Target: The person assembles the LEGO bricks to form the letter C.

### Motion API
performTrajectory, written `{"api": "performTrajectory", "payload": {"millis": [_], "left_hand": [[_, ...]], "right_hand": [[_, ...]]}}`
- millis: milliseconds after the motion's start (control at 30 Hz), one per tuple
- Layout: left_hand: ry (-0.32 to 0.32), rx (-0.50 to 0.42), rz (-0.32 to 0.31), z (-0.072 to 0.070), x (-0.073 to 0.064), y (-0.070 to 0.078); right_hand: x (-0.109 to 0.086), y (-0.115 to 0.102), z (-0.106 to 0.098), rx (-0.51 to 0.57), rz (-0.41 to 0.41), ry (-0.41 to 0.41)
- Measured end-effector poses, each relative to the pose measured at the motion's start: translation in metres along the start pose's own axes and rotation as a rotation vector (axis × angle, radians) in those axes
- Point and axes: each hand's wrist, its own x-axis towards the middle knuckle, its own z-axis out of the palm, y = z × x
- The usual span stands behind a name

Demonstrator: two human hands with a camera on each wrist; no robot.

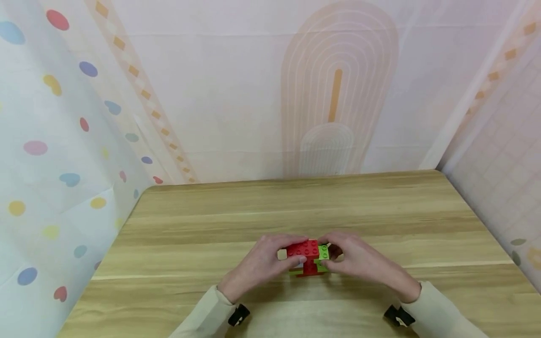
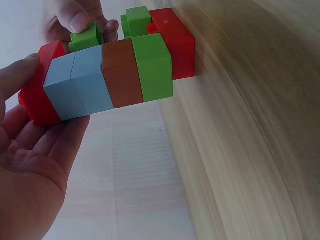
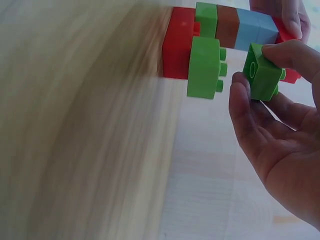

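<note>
A build of toy building bricks stands on the table, its red base brick (image 2: 177,47) at the bottom. Up one end, in the left wrist view, run a green brick (image 2: 154,70), a brown brick (image 2: 122,75) and two light blue bricks (image 2: 91,82), topped by a red brick (image 1: 302,249). My left hand (image 1: 259,263) grips that top red brick, thumb on the near side. Another green brick (image 3: 203,67) sits on the base beside this column, studs up. Above it, apart from it, my right hand (image 1: 359,256) pinches a small green brick (image 3: 264,75) between thumb and fingers.
The wooden table (image 1: 190,225) extends around the build on all sides. A pale patterned cloth (image 1: 228,94) hangs behind its far edge, with a dotted cloth (image 1: 59,188) at the left. Each wrist wears a black strap piece (image 1: 239,315).
</note>
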Motion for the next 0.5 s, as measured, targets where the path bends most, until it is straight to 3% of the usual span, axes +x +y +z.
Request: {"api": "performTrajectory", "payload": {"millis": [233,500], "left_hand": [[-0.014,-0.009,-0.031,0.0001,0.0020,-0.0005],[-0.002,-0.018,0.000,0.0018,0.0015,-0.0037]], "right_hand": [[0.0035,-0.0028,0.0015,0.137,0.041,-0.020],[0.0036,-0.0048,0.0023,0.372,0.143,-0.047]]}}
